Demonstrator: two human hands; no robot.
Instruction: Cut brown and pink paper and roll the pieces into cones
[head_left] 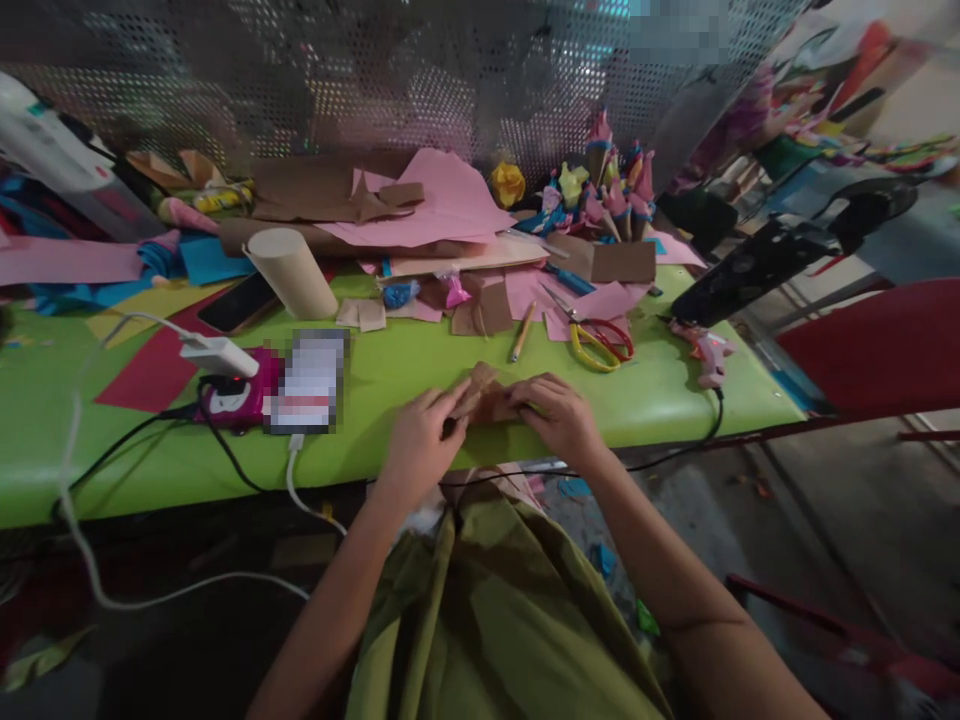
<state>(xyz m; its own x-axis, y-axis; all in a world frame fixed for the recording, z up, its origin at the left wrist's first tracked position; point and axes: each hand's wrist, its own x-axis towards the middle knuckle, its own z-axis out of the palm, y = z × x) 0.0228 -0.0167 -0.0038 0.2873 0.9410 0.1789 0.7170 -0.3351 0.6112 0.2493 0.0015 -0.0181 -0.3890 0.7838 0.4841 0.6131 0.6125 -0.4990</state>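
A small folded piece of brown paper (pixel 486 393) lies near the front edge of the green table (pixel 390 380). My left hand (pixel 420 440) presses on its left end, fingers bent and pinching the paper. From the right, my right hand (pixel 559 412) holds the other end, fingers curled down onto the fold. The two hands almost touch over the paper.
Yellow-and-red scissors (pixel 600 342) and a pencil (pixel 523 331) lie just beyond the hands. A cardboard tube (pixel 292 272), pink sheets (pixel 442 210), paper cones (pixel 615 190) and scraps crowd the back. A phone (pixel 307 382), charger and cables sit left; a glue gun (pixel 709 355) lies right.
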